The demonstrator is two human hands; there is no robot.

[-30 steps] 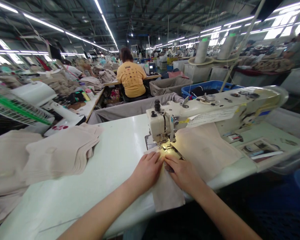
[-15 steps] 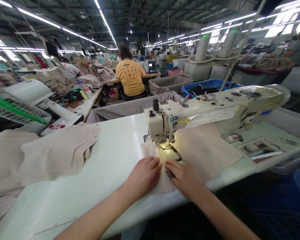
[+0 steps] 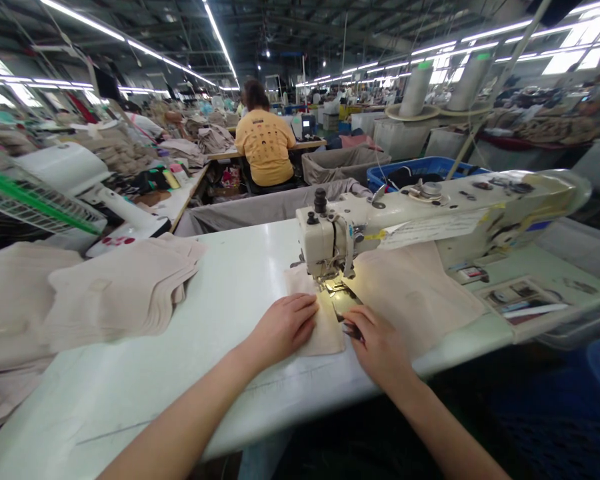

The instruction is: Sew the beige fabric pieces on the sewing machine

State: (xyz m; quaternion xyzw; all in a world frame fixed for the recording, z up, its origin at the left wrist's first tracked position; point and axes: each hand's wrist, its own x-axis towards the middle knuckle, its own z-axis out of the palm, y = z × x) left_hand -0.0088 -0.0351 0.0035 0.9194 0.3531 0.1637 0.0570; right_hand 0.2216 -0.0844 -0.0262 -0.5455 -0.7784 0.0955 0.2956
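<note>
My left hand [image 3: 287,327] lies with its fingers together, pressed on a beige fabric piece [image 3: 327,333] in front of the sewing machine [image 3: 325,240]. The far part of that piece runs beside the lit presser foot [image 3: 336,288]. Just right of the piece, my right hand [image 3: 377,340] is closed round a small dark tool [image 3: 353,330], whose exact kind I cannot make out. A larger beige panel [image 3: 405,287] spreads under the machine arm, to the right of the needle area.
Stacked beige pieces [image 3: 120,287] lie at the left of the pale table [image 3: 230,287]. A small parts tray [image 3: 525,300] is at the right. Beyond the machine are a blue basket [image 3: 405,170], grey cloth bins [image 3: 260,210] and a seated person [image 3: 266,150] in yellow.
The fabric piece has moved forward, its near edge now closer to the machine. My right hand has shifted right, away from my left, showing more of the dark tool. The view has moved slightly.
</note>
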